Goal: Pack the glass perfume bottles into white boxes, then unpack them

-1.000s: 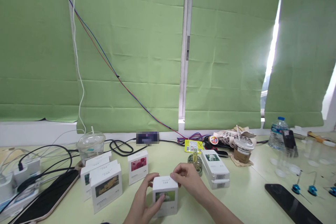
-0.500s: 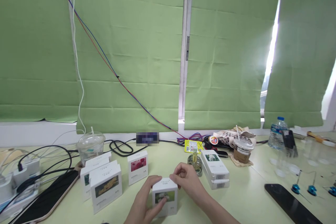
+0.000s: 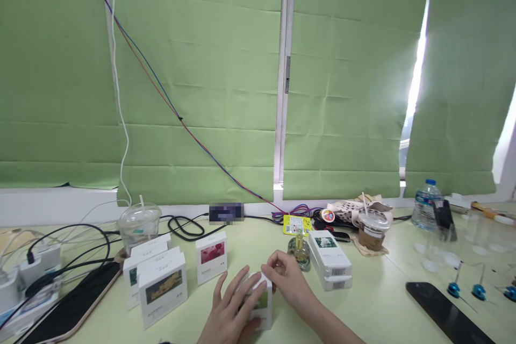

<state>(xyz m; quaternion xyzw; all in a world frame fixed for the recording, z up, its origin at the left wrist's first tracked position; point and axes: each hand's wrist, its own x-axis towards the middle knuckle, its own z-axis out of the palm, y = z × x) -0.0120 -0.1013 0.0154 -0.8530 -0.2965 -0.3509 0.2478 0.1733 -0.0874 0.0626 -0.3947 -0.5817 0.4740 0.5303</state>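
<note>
A small white box (image 3: 264, 309) with a green picture on its front stands upright at the table's near edge. Stretched and spread, the fingers of my left hand (image 3: 236, 306) lie across the box's front and upper edge, covering most of the picture. My right hand (image 3: 288, 279) is closed, thumb and index finger pinching at the box's top right corner; its other fingers are curled and partly hidden. Just behind the right hand is a glass bottle (image 3: 299, 252) with a yellowish neck.
White picture boxes stand at left, one with a yellow flower (image 3: 162, 287) and one with a red picture (image 3: 212, 258). Flat boxes (image 3: 330, 258) lie stacked at right. A phone (image 3: 445, 312), an iced drink cup (image 3: 373, 231), an empty cup (image 3: 139, 226) and cables surround the work area.
My left hand has shifted from gripping the box's left side to lying spread over its front and top. The right hand stays at the top right corner.
</note>
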